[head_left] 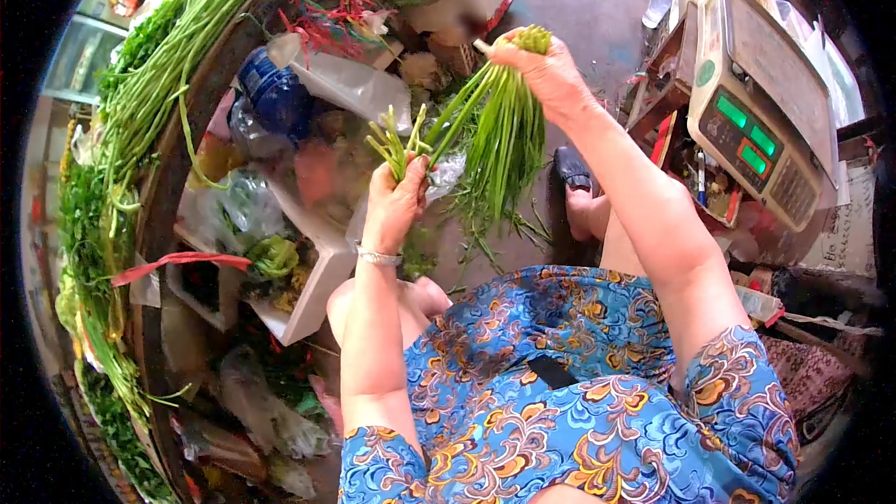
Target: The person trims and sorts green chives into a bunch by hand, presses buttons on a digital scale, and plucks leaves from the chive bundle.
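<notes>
Presently the right hand is clenched around the cut ends of a light, limp bunch of long green stems; the left hand pinches several loose stalks, apparently firmer, held mid-air above the floor.

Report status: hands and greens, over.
Right hand gripping the green stalk bundle, leaves hanging down. Left hand holding a few stems. Nothing between them.

Green stalks, paler at the cut ends, in both hands. Dress: bright blue, orange-and-cream floral swirls. Silver bracelet. At 2 o'clock, beige scale with glowing green digits. At 10 o'clock, dark blue container; long green stems. At 9 o'clock, red ribbon.
</notes>
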`<state>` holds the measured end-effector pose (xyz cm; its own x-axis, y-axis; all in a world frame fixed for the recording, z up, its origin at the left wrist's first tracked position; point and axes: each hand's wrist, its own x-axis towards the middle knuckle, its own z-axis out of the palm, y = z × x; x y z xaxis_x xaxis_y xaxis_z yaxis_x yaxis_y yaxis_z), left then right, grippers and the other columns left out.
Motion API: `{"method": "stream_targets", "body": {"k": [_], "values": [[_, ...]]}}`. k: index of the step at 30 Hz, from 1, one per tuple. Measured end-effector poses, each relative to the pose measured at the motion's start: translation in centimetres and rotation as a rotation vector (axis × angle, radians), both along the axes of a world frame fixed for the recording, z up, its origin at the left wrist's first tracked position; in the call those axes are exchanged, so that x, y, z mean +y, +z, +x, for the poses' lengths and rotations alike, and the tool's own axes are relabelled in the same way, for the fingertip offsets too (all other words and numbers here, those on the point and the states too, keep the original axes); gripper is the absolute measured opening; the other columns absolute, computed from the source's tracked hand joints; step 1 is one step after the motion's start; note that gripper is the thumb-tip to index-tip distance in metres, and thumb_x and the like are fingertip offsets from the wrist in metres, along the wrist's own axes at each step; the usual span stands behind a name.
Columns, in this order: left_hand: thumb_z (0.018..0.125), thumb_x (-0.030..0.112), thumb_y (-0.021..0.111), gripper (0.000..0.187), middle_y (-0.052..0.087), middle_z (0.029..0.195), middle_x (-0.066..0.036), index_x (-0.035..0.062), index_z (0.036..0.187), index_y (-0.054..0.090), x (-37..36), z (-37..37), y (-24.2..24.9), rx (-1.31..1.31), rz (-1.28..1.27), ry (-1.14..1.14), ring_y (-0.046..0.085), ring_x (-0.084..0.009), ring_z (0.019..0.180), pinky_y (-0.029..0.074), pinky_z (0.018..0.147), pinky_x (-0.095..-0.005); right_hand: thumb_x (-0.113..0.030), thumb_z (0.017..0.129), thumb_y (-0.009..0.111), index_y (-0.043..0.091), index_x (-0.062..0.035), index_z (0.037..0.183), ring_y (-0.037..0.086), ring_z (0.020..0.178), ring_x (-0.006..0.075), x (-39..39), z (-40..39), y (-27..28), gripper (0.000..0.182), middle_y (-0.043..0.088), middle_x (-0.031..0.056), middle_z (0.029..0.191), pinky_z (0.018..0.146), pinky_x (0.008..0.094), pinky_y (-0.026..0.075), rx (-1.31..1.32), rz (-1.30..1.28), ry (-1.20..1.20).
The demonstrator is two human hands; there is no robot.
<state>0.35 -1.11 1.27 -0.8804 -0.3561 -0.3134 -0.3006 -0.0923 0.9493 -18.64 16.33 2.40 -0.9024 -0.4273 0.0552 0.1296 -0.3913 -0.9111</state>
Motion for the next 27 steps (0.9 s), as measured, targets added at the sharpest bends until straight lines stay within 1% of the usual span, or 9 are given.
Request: {"method": "stream_targets", "body": {"k": [3,7,9,12,15,19,21,23,27], "values": [[0.093,0.021,0.063,0.013,0.058,0.071,0.005,0.0088,0.095,0.062,-1.3,0.5,-0.4,0.032,-0.128,0.12,0.043,-0.0025,0.053,0.031,0.045,-0.0201,-0.01,0.076,0.076,0.064,-0.0076,0.08,0.057,0.068,0.0096,1.7,-2.3,-0.5,0.013,0.063,-0.0014,0.076,0.066,0.0256,0.048,0.092,0.029,-0.097],[0.094,0.022,0.061,0.014,0.059,0.076,0.006,0.0096,0.09,0.066,-4.3,1.5,-0.7,0.095,-0.289,0.287,0.041,-0.0022,0.052,0.029,0.043,-0.0194,-0.01,0.075,0.076,0.066,-0.0066,0.084,0.06,0.069,0.012,4.3,-4.2,0.0,0.014,0.064,0.0009,0.077,0.065,0.0282,0.05,-0.052,-0.113,-0.12],[0.094,0.022,0.061,0.015,0.056,0.073,0.004,0.0078,0.091,0.065,-5.7,2.0,0.2,0.07,-0.264,0.448,0.04,-0.0024,0.049,0.028,0.041,-0.0191,-0.009,0.075,0.074,0.065,-0.0063,0.086,0.06,0.066,0.0133,5.2,-4.8,0.1,0.014,0.064,0.0016,0.077,0.062,0.0288,0.05,-0.034,-0.109,-0.282],[0.094,0.021,0.062,0.016,0.045,0.064,0.004,0.0052,0.092,0.063,-8.2,2.7,-0.1,0.168,-0.137,0.554,0.037,-0.0048,0.043,0.027,0.04,-0.0203,-0.008,0.076,0.073,0.065,-0.0054,0.087,0.061,0.065,0.0146,6.3,-4.7,1.1,0.014,0.063,0.0027,0.078,0.059,0.0292,0.051,-0.048,-0.129,-0.257],[0.094,0.023,0.061,0.017,0.045,0.063,0.004,0.0057,0.096,0.065,-9.0,3.0,0.4,0.23,0.025,0.634,0.039,-0.0055,0.046,0.028,0.04,-0.0202,-0.009,0.077,0.073,0.065,-0.0049,0.088,0.062,0.065,0.0145,6.3,-4.7,1.1,0.014,0.063,0.0029,0.077,0.059,0.0287,0.052,-0.056,-0.136,-0.197],[0.092,0.022,0.065,0.026,0.055,0.069,0.001,0.0049,0.112,0.065,-5.9,1.2,1.7,0.247,-0.061,0.414,0.044,-0.0064,0.05,0.032,0.042,-0.0195,-0.01,0.077,0.073,0.065,-0.004,0.089,0.062,0.066,0.0136,5.6,-4.0,1.4,0.015,0.064,0.0031,0.077,0.06,0.028,0.052,-0.058,-0.13,0.004],[0.088,0.016,0.069,0.029,0.059,0.077,0.0,0.0036,0.114,0.063,-4.2,0.2,1.6,0.26,-0.03,0.381,0.045,-0.0054,0.051,0.032,0.043,-0.0183,-0.011,0.077,0.074,0.066,-0.0046,0.09,0.063,0.067,0.0133,5.0,-3.5,1.2,0.016,0.065,0.0029,0.079,0.061,0.028,0.052,-0.048,-0.077,0.009],[0.085,0.01,0.071,0.033,0.063,0.086,-0.001,0.0032,0.116,0.061,-3.2,-0.4,1.6,0.232,-0.011,0.23,0.046,-0.0048,0.052,0.033,0.045,-0.0177,-0.012,0.077,0.075,0.066,-0.0059,0.089,0.063,0.069,0.0127,4.4,-2.9,1.4,0.016,0.066,0.002,0.08,0.062,0.0288,0.052,-0.028,-0.028,0.123],[0.087,0.007,0.066,0.033,0.067,0.104,-0.005,0.0026,0.119,0.06,-0.4,-1.6,2.0,0.227,0.095,0.049,0.051,-0.0047,0.057,0.034,0.047,-0.0161,-0.016,0.076,0.076,0.066,-0.0074,0.089,0.061,0.073,0.0104,3.0,-1.4,1.4,0.018,0.064,-0.0009,0.08,0.068,0.0261,0.049,0.006,0.057,0.271]]}}
